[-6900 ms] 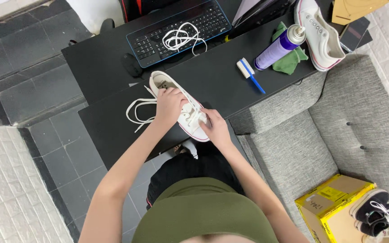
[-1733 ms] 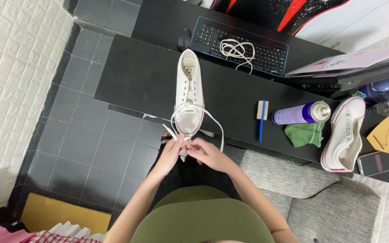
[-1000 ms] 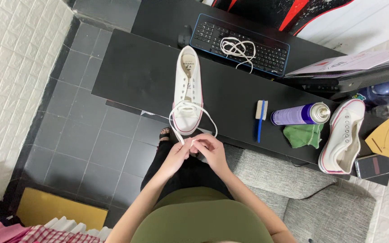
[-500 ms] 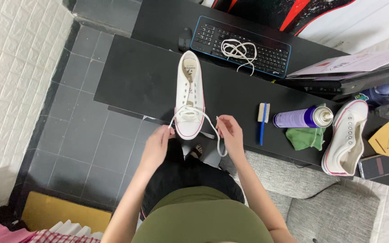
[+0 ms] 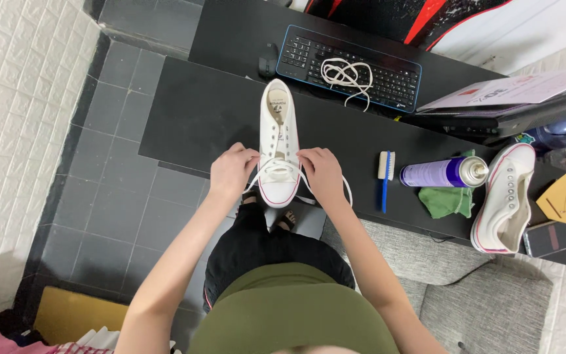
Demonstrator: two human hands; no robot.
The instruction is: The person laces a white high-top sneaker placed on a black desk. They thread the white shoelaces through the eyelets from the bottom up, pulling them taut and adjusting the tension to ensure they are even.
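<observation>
Gripping the two free ends of a white flat cotton lace, we keep both hands at the toe of a white low-top canvas sneaker with a thin red sole stripe. The sneaker lies sole-down on the black matte worktop, toe toward us and overhanging the near edge, heel toward a black keyboard with a blue rim.

Grip state: our left hand is clenched on the left lace end, just beside the toe cap. Our right hand is clenched on the right lace end, which loops out past the wrist and back. Both hands touch the shoe's sides.

Handling, as we judge it: the sneaker is light, with soft canvas uppers and a stiffer rubber toe and sole; it will slide on the smooth worktop if pulled from one side only. The lace is limp and thin, best pinched near its tips, with equal tension left and right. To steady the shoe, we would hold the rubber toe cap or sole edge, not the canvas.

A loose white spare lace lies coiled on the keyboard. Right of our hands lie a white-and-blue brush, a purple spray can on its side, a green cloth and a second white sneaker.
</observation>
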